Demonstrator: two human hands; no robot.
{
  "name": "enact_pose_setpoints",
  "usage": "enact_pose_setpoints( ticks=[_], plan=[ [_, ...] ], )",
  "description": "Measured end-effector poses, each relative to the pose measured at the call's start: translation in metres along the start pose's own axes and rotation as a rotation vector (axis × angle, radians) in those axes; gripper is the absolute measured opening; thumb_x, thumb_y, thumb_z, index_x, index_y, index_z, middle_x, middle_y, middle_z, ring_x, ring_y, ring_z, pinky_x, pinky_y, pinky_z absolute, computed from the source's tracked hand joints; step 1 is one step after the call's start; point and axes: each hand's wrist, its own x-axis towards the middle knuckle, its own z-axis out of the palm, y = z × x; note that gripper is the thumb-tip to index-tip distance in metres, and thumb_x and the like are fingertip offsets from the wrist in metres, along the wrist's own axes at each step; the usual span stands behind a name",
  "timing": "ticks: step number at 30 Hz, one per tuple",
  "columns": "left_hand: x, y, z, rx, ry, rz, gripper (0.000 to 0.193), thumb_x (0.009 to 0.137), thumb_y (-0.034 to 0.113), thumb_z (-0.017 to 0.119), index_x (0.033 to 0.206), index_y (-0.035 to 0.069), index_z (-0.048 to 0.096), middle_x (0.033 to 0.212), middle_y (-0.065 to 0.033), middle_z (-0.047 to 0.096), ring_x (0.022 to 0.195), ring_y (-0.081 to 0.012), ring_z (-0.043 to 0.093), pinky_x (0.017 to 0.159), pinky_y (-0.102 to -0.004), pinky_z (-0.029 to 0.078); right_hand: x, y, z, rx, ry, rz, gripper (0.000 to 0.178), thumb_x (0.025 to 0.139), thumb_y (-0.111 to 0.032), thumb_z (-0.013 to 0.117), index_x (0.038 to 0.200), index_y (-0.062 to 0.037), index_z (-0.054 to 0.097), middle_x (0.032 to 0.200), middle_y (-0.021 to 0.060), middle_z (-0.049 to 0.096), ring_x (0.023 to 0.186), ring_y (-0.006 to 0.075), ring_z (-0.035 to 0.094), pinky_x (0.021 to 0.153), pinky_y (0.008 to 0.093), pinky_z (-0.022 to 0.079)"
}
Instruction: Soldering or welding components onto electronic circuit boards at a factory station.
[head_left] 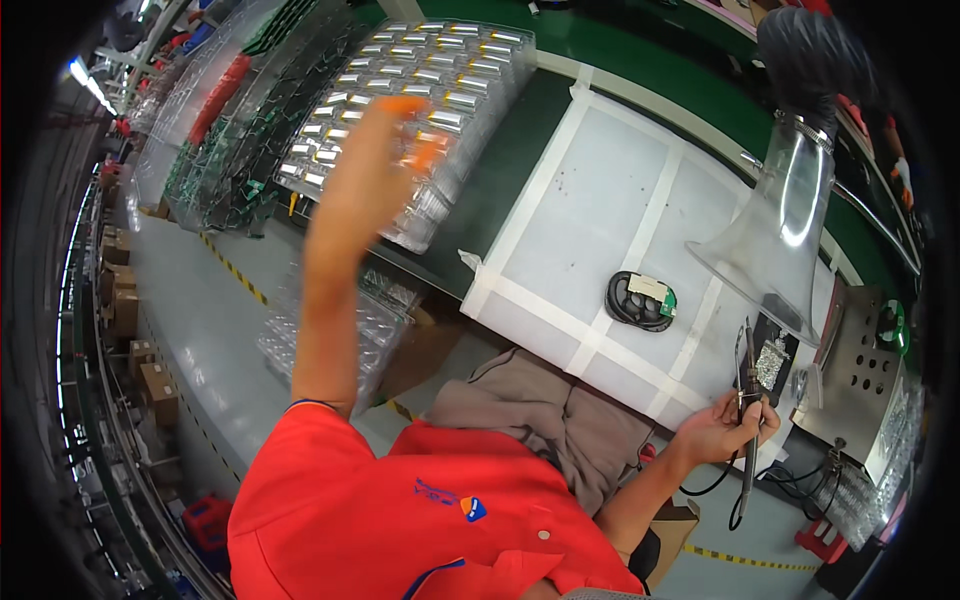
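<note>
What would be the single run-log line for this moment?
left hand: raised, blurred, over clear plastic tray of silver cells | right hand: holds dark slim soldering iron | black coiled part with green board: on white mat

My shirt sleeve (330,500) is orange-red, my left hand's fingertips (405,105) orange-capped; silver cells fill the clear tray (420,80), the mat (600,220) is white with pale taped stripes on the green bench (500,180)

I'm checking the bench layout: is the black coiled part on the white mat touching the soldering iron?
Apart. The head view shows bare white mat between the black coiled part and the soldering iron.
</note>
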Motion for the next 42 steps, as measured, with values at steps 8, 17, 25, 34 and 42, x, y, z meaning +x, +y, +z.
enact_pose_setpoints(
  ticks=[8, 17, 25, 34, 42],
  plan=[
    [0.022, -0.044, -0.029, 0.438, 0.000, -0.187, 0.031, 0.076, 0.019, 0.079, 0.087, -0.004, 0.063, 0.080, -0.0167, 0.065, 0.076, -0.0260, 0.062, 0.070, -0.0363, 0.047, 0.001, 0.003, -0.005, -0.011, 0.002, 0.007, 0.017, 0.086, -0.015, 0.056, 0.091, -0.0036, 0.045, 0.078, 0.0068, 0.046, 0.053, 0.0090, 0.036, 0.043, 0.0219, 0.028],
    [-0.015, 0.053, 0.034, -0.183, -0.298, -0.006, 0.022, 0.075, 0.009, 0.077, 0.096, 0.006, 0.073, 0.073, -0.0028, 0.067, 0.069, -0.0104, 0.057, 0.063, -0.0255, 0.037, -0.011, -0.023, -0.001, 0.002, -0.217, 0.117, 0.017, 0.089, -0.013, 0.058, 0.101, -0.0048, 0.050, 0.083, 0.0057, 0.049, 0.060, 0.0094, 0.040, 0.051, 0.0220, 0.034],
    [-0.065, 0.107, 0.118, -0.454, -0.650, -0.024, 0.014, 0.080, 0.007, 0.071, 0.092, 0.001, 0.070, 0.069, -0.0027, 0.063, 0.063, -0.0093, 0.050, 0.060, -0.0236, 0.037, -0.030, -0.018, 0.024, -0.121, -0.618, 0.250, 0.045, 0.080, 0.008, 0.067, 0.120, 0.0015, 0.047, 0.108, 0.0147, 0.057, 0.097, 0.0247, 0.064, 0.082, 0.0326, 0.053],
    [-0.080, 0.114, 0.131, -0.482, -0.762, 0.014, 0.013, 0.081, 0.008, 0.071, 0.092, 0.001, 0.070, 0.067, 0.0005, 0.062, 0.060, -0.0064, 0.044, 0.057, -0.0217, 0.032, -0.022, -0.018, 0.030, -0.079, -0.731, 0.231, 0.053, 0.078, 0.017, 0.063, 0.124, 0.0028, 0.042, 0.107, 0.0154, 0.058, 0.097, 0.0204, 0.064, 0.088, 0.0312, 0.051],
    [-0.085, 0.122, 0.136, -0.471, -0.695, -0.001, 0.012, 0.077, 0.008, 0.074, 0.087, 0.002, 0.070, 0.066, 0.0007, 0.058, 0.060, -0.0072, 0.043, 0.057, -0.0223, 0.032, -0.026, -0.013, 0.026, -0.054, -0.690, 0.276, 0.054, 0.078, 0.016, 0.065, 0.124, 0.0022, 0.042, 0.105, 0.0138, 0.058, 0.094, 0.0165, 0.061, 0.085, 0.0301, 0.050]
  ],
)
